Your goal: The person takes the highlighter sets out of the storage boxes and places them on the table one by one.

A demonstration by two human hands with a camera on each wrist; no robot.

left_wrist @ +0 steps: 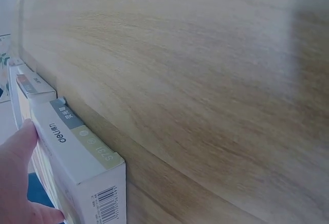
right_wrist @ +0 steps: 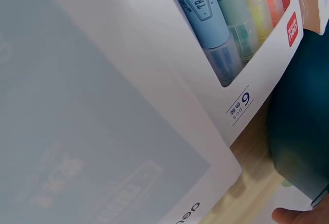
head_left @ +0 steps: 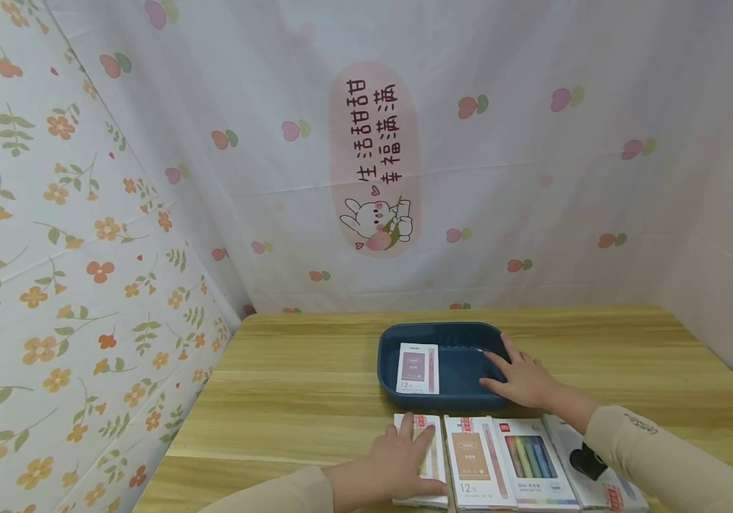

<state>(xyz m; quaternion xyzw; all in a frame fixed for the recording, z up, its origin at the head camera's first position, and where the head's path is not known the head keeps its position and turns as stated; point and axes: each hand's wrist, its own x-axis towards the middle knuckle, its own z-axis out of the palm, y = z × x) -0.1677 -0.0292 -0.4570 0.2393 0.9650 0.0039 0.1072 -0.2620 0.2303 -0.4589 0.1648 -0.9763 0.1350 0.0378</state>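
My left hand [head_left: 392,463] lies with spread fingers on the leftmost white box [head_left: 432,463] at the table's front. In the left wrist view, the thumb [left_wrist: 23,142] touches the face of that deli box [left_wrist: 77,152], whose barcode end shows. Over the right end of a dark blue tray [head_left: 443,402] is my right hand [head_left: 526,381], fingers extended past the rim; whether they touch it I cannot tell. Inside the tray, on the left, lies a white box with a purple panel [head_left: 417,368]. Only a fingertip [right_wrist: 290,216] of the right hand shows in the right wrist view.
Right of the left hand, in a row, lie a box with an orange-brown panel [head_left: 471,456], a windowed box of coloured highlighters [head_left: 536,463] and another white box [head_left: 561,434], partly under the right forearm. Printed curtains stand behind and left of the wooden table [head_left: 289,377].
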